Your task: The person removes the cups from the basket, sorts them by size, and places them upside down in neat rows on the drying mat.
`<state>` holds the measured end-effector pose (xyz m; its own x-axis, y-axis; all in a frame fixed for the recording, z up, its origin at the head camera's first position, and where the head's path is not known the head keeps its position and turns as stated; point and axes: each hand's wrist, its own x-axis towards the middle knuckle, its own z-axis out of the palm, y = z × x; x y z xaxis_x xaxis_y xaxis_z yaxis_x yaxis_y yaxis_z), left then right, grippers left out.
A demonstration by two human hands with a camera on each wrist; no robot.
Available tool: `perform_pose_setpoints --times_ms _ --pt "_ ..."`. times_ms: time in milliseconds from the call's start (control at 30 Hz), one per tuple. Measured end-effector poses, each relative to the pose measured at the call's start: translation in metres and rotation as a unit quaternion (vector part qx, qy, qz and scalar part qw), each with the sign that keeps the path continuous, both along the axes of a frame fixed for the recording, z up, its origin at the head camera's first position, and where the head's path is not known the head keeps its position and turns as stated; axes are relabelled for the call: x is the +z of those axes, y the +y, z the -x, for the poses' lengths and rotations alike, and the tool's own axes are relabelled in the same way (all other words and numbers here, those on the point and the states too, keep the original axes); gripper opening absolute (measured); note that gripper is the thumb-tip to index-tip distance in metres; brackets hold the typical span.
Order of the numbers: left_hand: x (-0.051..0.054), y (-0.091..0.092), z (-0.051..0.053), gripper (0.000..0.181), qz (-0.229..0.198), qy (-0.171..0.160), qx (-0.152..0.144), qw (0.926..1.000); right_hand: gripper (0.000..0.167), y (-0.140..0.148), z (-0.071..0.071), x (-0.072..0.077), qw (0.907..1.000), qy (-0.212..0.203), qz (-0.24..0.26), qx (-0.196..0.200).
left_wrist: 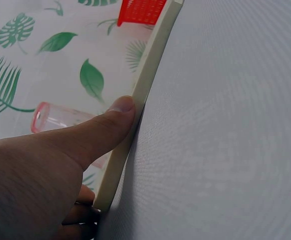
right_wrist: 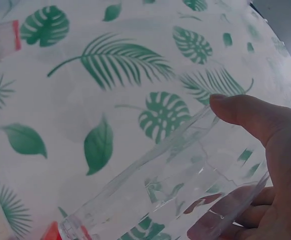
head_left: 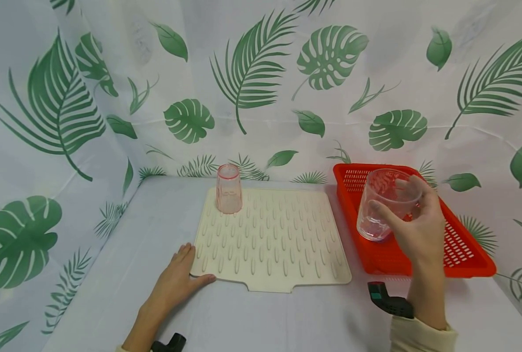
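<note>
My right hand [head_left: 421, 227] grips a large clear cup [head_left: 375, 215] near its rim, over the red basket [head_left: 386, 266]. In the right wrist view the thumb of the right hand [right_wrist: 280, 150] lies on one side of the clear cup [right_wrist: 155, 185], with fingers on the other. My left hand [head_left: 172, 286] rests at the left front corner of the cream ridged mat [head_left: 269, 279]; in the left wrist view the thumb of the left hand [left_wrist: 60, 150] lies along the edge of the mat [left_wrist: 148, 75]. A pink-tinted glass [head_left: 229, 193] stands on the mat's back left corner.
The red basket stands right of the mat, on the white-covered table [head_left: 252, 322]. Behind and at the sides hangs a white curtain [head_left: 261, 146] with green leaves.
</note>
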<state>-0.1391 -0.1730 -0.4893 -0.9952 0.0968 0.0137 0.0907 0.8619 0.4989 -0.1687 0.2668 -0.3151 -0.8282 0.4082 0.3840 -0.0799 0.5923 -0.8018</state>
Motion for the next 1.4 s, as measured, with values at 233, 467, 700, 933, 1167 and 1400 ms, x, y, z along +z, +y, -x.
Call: perform_pose_setpoints --times_ms 233,467,700,933,1167,1400 --pt "0.002 0.001 0.0 0.103 0.001 0.01 -0.004 0.9999 0.084 -0.008 0.0 0.0 0.9994 0.003 -0.005 0.034" --pt "0.004 -0.001 0.002 0.105 -0.003 -0.004 -0.004 1.0 0.083 -0.019 0.002 -0.002 0.9959 0.015 -0.002 0.089" --pt "0.008 -0.004 0.002 0.104 -0.023 -0.028 0.012 0.9993 0.086 -0.03 0.004 -0.005 0.9918 0.017 -0.017 0.125" --pt "0.008 -0.006 0.003 0.104 -0.032 -0.038 0.012 0.9987 0.086 -0.04 0.003 -0.007 0.9875 0.019 -0.028 0.154" --pt "0.012 -0.005 0.005 0.101 -0.035 -0.046 0.012 0.9983 0.089 -0.048 0.005 -0.013 0.9809 0.018 -0.022 0.192" --pt "0.022 0.0 0.007 0.098 -0.023 -0.049 0.009 0.9985 0.091 -0.054 0.007 -0.019 0.9744 0.003 -0.017 0.224"
